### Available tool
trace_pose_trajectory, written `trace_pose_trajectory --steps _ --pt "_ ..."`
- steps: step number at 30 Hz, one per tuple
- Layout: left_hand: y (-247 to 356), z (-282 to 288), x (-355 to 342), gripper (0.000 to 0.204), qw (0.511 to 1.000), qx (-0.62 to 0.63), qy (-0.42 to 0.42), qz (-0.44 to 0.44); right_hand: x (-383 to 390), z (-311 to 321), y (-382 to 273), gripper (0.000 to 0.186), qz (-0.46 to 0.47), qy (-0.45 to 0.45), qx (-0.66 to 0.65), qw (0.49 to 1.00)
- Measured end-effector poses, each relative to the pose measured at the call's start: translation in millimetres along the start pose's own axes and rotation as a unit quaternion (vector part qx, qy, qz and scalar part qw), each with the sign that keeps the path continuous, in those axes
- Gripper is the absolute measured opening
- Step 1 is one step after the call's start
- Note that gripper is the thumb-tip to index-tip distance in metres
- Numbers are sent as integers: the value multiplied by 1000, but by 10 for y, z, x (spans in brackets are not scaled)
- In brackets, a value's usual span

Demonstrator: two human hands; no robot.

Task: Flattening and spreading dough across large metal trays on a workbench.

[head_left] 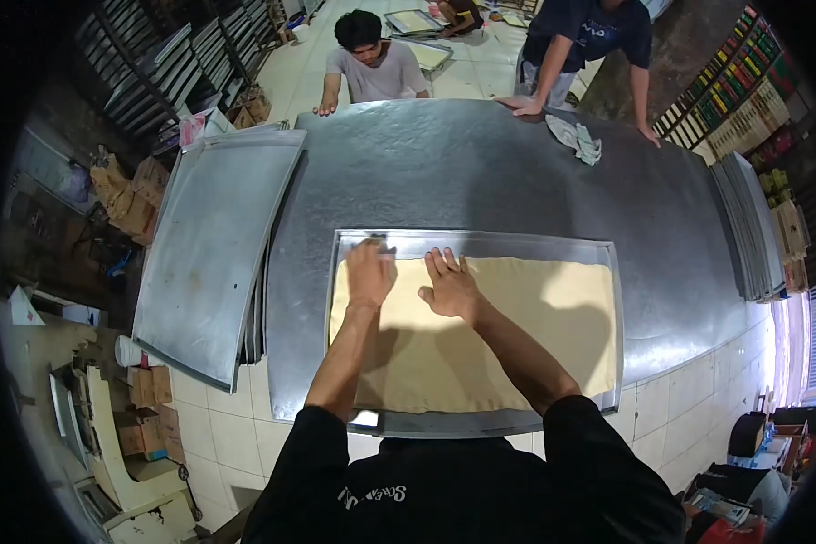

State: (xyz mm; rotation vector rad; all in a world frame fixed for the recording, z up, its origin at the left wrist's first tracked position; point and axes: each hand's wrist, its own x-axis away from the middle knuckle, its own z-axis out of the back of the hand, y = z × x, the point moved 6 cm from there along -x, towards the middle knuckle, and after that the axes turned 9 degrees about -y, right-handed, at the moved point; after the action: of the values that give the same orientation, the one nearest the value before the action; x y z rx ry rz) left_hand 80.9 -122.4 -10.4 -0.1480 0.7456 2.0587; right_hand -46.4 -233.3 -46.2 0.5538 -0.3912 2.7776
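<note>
A broad, pale-yellow sheet of dough (476,376) lies in a shallow rectangular metal tray (517,245) in front of me. It reaches close to the tray's sides, and a strip of bare metal shows along the far side. My right hand (451,288) rests palm down near the sheet's far edge, fingers stretched toward the far wall of the tray. To its left, my left hand (368,274) is over the far left part of the sheet. Motion blurs its fingers, so their pose is unclear. Shadows of my arms fall across the dough.
The tray sits on a large metal table (381,172). Stacked trays (218,245) stand at the left, and another stack (748,227) at the right. A crumpled cloth (576,139) lies toward the back. Two people (372,68) are at the far edge, hands on the table.
</note>
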Motion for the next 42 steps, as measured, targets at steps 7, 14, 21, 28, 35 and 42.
trace_pose_trajectory --steps 7,14,21,28,35,42 --pt "-911 405 1061 48 958 34 -140 246 -206 17 -349 77 27 21 36 999" --pt "-942 323 1161 58 934 56 -288 206 -634 112 -818 77 58 6 48 997" --pt "-1247 276 1158 66 884 262 -319 219 -835 189 -1370 68 104 40 100 989" --pt "-1353 276 1099 64 884 237 -341 214 -635 271 -1838 64 103 -53 228 967" --pt "-1354 195 1168 64 884 226 -342 225 4 -427 -2071 55 195 95 171 961" --pt "-1318 212 1173 64 892 217 -324 227 387 -630 -2157 56 225 73 179 955"
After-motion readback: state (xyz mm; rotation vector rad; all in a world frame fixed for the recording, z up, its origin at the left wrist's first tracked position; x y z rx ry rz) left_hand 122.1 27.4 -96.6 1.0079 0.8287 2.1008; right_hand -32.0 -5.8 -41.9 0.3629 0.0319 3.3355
